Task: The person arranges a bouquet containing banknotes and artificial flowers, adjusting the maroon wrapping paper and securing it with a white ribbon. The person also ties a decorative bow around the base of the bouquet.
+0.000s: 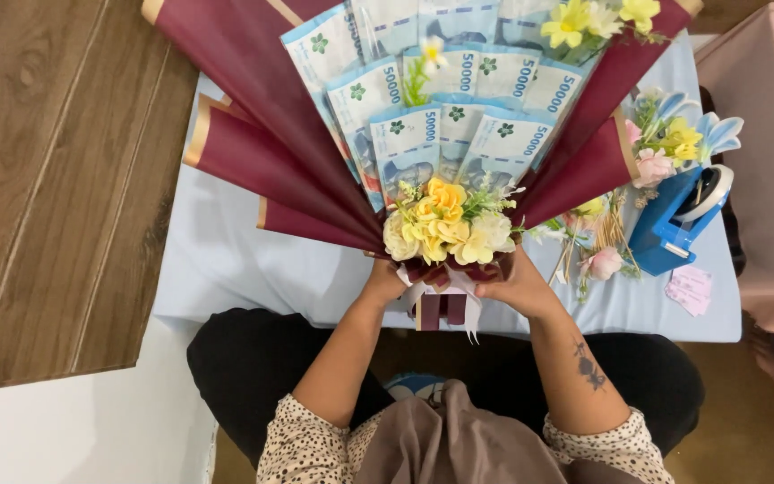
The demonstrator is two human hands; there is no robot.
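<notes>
the 2 hands close round the base of a bouquet (pixel 441 170), one at each side: the left hand (pixel 385 282) wraps the left of the stem wrap, the right hand (pixel 520 285) cups the right, fingers curled tight on it. between them a white ribbon (pixel 459 300) with maroon ends hangs down from the handle, over the near edge of the counter (pixel 226 260), which wears a pale blue cloth. the bouquet stands above that edge, fanning out away from the person. just above the hands sits a cluster of yellow and cream flowers (pixel 445 224). behind them rise folded blue banknotes (pixel 459 108) in overlapping rows, framed by maroon wrapping paper (pixel 262 152) with gold trim spreading left and right. more yellow flowers (pixel 593 18) sit at the far top right. to the right on the counter lie loose pink flowers (pixel 604 262), a blue tape dispenser (pixel 674 220), and some small pink slips (pixel 690 289) near the corner.
</notes>
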